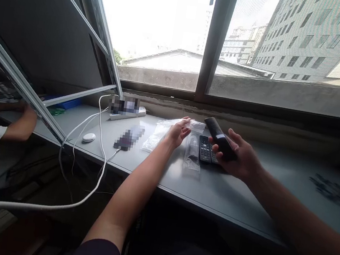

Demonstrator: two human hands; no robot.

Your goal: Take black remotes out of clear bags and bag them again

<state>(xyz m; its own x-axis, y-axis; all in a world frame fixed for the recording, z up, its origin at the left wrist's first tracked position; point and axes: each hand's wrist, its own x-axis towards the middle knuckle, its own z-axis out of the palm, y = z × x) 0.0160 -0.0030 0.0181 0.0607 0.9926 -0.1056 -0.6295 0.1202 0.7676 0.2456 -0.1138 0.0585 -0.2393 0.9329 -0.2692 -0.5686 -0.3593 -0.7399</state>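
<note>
My left hand (176, 133) is closed, thumb and fingers pinching a clear plastic bag (197, 126) by its end. Beneath and beside that hand lies a pile of clear plastic bags (156, 137) on the grey table. In my right hand (244, 160) is a black remote control (218, 135), held tilted above the table with its far end toward the window. Under it, black remote controls with keypads (205, 150) lie side by side, partly hidden by my right hand. Another clear plastic bag (193, 152) lies flat just left of them.
On the left of the table (210, 198) are a white power strip (129, 113), a blurred-out phone-like object (129, 137), a small white round object (89, 137) and a loose white cable (99, 176). A metal frame (52, 128) separates me from another person's arm (21, 123). Dark items (334, 193) lie far right.
</note>
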